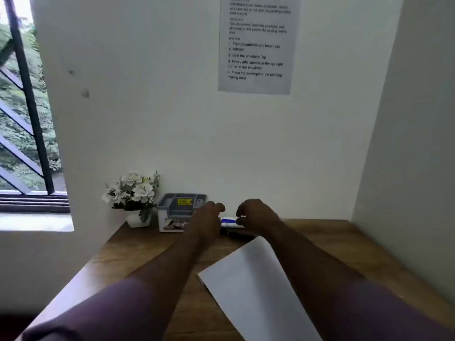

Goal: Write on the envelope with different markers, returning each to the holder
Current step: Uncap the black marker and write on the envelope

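Observation:
A white envelope (256, 286) lies at an angle on the wooden desk (138, 244), in front of me. Beyond it, close to the wall, a white marker with a blue band (230, 221) sits level between my two hands. My left hand (206, 221) curls over its left end and my right hand (256, 215) curls around its right end. A dark marker (237, 234) lies on the desk just below. The holder, a white box with a grey compartment top (181, 205), stands just left of my left hand.
A white pot of white artificial flowers (134, 193) stands left of the holder in the corner. A printed instruction sheet (256, 45) hangs on the wall above. A side wall bounds the desk on the right; a barred window (24, 107) is at left.

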Action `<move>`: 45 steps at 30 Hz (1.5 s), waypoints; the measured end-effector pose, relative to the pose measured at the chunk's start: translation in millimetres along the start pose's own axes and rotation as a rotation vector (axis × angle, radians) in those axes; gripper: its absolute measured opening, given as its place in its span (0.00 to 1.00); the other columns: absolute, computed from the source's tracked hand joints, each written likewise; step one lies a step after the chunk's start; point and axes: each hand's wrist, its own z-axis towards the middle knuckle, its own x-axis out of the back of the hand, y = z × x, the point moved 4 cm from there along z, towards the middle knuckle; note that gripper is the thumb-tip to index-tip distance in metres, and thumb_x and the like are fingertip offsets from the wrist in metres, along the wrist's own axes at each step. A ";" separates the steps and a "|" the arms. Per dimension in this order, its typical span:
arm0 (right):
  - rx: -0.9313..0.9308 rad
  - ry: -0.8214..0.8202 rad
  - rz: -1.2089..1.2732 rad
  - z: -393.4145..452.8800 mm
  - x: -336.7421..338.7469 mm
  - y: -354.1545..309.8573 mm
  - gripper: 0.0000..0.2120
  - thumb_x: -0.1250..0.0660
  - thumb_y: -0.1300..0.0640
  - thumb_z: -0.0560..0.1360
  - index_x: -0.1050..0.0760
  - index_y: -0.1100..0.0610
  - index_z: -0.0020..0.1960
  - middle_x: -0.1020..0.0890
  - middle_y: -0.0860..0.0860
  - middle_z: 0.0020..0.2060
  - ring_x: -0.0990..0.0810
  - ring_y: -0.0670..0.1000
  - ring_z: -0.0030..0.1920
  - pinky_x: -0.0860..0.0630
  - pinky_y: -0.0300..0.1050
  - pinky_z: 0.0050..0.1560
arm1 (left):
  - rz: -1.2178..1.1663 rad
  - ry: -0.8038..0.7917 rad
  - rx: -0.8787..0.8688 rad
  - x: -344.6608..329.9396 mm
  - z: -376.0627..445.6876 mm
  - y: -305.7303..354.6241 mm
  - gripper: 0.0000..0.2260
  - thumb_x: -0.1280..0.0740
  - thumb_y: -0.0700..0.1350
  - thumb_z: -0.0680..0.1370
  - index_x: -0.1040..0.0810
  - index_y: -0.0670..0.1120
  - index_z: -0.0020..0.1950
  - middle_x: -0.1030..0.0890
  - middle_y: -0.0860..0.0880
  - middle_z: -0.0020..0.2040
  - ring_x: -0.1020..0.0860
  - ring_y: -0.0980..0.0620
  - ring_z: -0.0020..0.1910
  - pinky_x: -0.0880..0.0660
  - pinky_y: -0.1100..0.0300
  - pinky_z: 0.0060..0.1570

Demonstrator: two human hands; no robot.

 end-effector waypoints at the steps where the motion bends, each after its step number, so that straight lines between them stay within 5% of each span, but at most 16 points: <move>1: -0.025 -0.054 -0.023 1.0 -12.5 1.0 0.14 0.32 0.53 0.74 0.20 0.56 0.58 0.19 0.56 0.57 0.21 0.56 0.57 0.25 0.47 0.54 | -0.010 -0.038 0.029 -7.6 -3.6 -5.5 0.15 0.38 0.35 0.76 0.26 0.44 0.61 0.24 0.42 0.59 0.26 0.44 0.57 0.29 0.53 0.56; 6: -0.053 -0.111 -0.235 10.4 -61.9 12.9 0.13 0.38 0.52 0.77 0.21 0.53 0.59 0.19 0.55 0.58 0.22 0.57 0.59 0.27 0.49 0.56 | -0.050 -0.071 0.005 -44.8 -2.0 -28.5 0.19 0.38 0.38 0.77 0.29 0.45 0.68 0.27 0.43 0.68 0.30 0.46 0.66 0.36 0.57 0.66; 12: 0.096 0.089 -0.165 17.7 -62.3 23.6 0.12 0.36 0.52 0.76 0.21 0.49 0.58 0.23 0.51 0.62 0.30 0.55 0.65 0.36 0.53 0.63 | -0.120 -0.040 -0.003 -48.7 7.6 -37.4 0.13 0.37 0.41 0.78 0.23 0.46 0.61 0.20 0.42 0.58 0.24 0.44 0.56 0.30 0.54 0.56; 15: 0.128 0.522 0.342 3.6 -38.8 27.6 0.27 0.24 0.52 0.68 0.25 0.51 0.66 0.26 0.52 0.65 0.28 0.52 0.65 0.32 0.50 0.63 | -0.207 0.183 0.020 -28.0 -0.4 -35.7 0.08 0.40 0.41 0.79 0.22 0.44 0.53 0.21 0.43 0.49 0.24 0.47 0.48 0.29 0.54 0.47; 16: 0.066 0.538 0.585 0.0 -35.9 31.3 0.34 0.21 0.50 0.65 0.29 0.50 0.68 0.25 0.50 0.62 0.26 0.49 0.61 0.28 0.46 0.59 | -0.234 0.238 -0.002 -21.3 -4.3 -32.6 0.07 0.40 0.40 0.79 0.23 0.44 0.51 0.21 0.44 0.47 0.24 0.48 0.46 0.29 0.55 0.44; 18: -0.086 0.279 1.011 -2.5 -41.2 26.3 0.37 0.22 0.41 0.61 0.28 0.50 0.66 0.20 0.49 0.49 0.19 0.45 0.46 0.23 0.39 0.45 | -0.254 0.248 -0.103 -12.3 -10.3 -20.1 0.06 0.40 0.39 0.79 0.24 0.44 0.52 0.21 0.46 0.46 0.24 0.49 0.44 0.29 0.55 0.42; 20: -0.110 0.005 1.129 -2.2 -51.4 15.7 0.28 0.28 0.37 0.67 0.20 0.58 0.55 0.20 0.51 0.30 0.22 0.49 0.28 0.27 0.39 0.29 | -0.251 0.200 -0.201 -10.1 -17.0 -8.9 0.07 0.40 0.39 0.79 0.24 0.42 0.53 0.20 0.44 0.47 0.24 0.49 0.45 0.29 0.55 0.43; 22: -0.094 0.000 1.196 -1.0 -52.1 13.6 0.24 0.33 0.42 0.75 0.20 0.66 0.46 0.25 0.52 0.21 0.29 0.50 0.22 0.32 0.41 0.25 | -0.258 0.195 -0.242 -6.7 -22.1 -5.9 0.07 0.40 0.39 0.80 0.23 0.40 0.53 0.20 0.43 0.47 0.24 0.48 0.45 0.29 0.55 0.45; 26: -0.082 0.048 1.367 -4.8 -56.6 4.6 0.16 0.32 0.54 0.76 0.21 0.70 0.45 0.21 0.56 0.25 0.27 0.51 0.22 0.32 0.40 0.24 | -0.445 0.117 -0.181 -4.5 -28.4 -13.8 0.07 0.40 0.41 0.80 0.22 0.44 0.51 0.19 0.47 0.43 0.23 0.53 0.42 0.28 0.61 0.42; 29: -0.096 0.089 1.477 -8.0 -54.7 1.4 0.13 0.35 0.59 0.77 0.19 0.68 0.43 0.21 0.56 0.25 0.27 0.48 0.21 0.35 0.36 0.19 | -0.672 -0.059 0.061 -2.9 -29.1 -33.8 0.13 0.43 0.49 0.81 0.21 0.54 0.42 0.22 0.53 0.34 0.26 0.58 0.32 0.29 0.65 0.32; 33: -0.112 0.180 1.634 -9.7 -36.1 22.4 0.12 0.37 0.60 0.78 0.18 0.65 0.43 0.18 0.56 0.27 0.23 0.48 0.23 0.31 0.36 0.20 | -0.679 -0.160 0.344 -1.8 -36.0 -65.7 0.17 0.46 0.53 0.81 0.23 0.49 0.40 0.26 0.52 0.31 0.30 0.55 0.29 0.32 0.61 0.31; 38: -0.101 -0.153 1.580 -34.8 -73.6 -0.5 0.11 0.35 0.60 0.76 0.15 0.57 0.41 0.18 0.55 0.32 0.25 0.46 0.25 0.30 0.37 0.23 | -0.428 -0.218 0.230 -4.7 -39.3 -58.1 0.15 0.37 0.58 0.75 0.26 0.52 0.32 0.26 0.56 0.27 0.30 0.60 0.26 0.35 0.64 0.27; 42: -0.152 -0.213 1.508 -35.8 -80.7 14.9 0.13 0.34 0.64 0.76 0.16 0.58 0.36 0.23 0.53 0.26 0.30 0.46 0.23 0.34 0.37 0.20 | -0.241 -0.551 0.050 -4.7 -48.9 -69.3 0.08 0.27 0.58 0.67 0.21 0.55 0.37 0.19 0.61 0.33 0.23 0.65 0.33 0.32 0.66 0.32; 45: -0.079 -0.245 1.440 -33.4 -77.6 16.8 0.09 0.33 0.66 0.75 0.18 0.59 0.38 0.23 0.52 0.25 0.29 0.46 0.23 0.34 0.37 0.20 | -0.269 -0.629 0.054 -7.6 -49.2 -66.2 0.11 0.25 0.58 0.63 0.21 0.55 0.39 0.19 0.62 0.36 0.23 0.66 0.34 0.31 0.64 0.35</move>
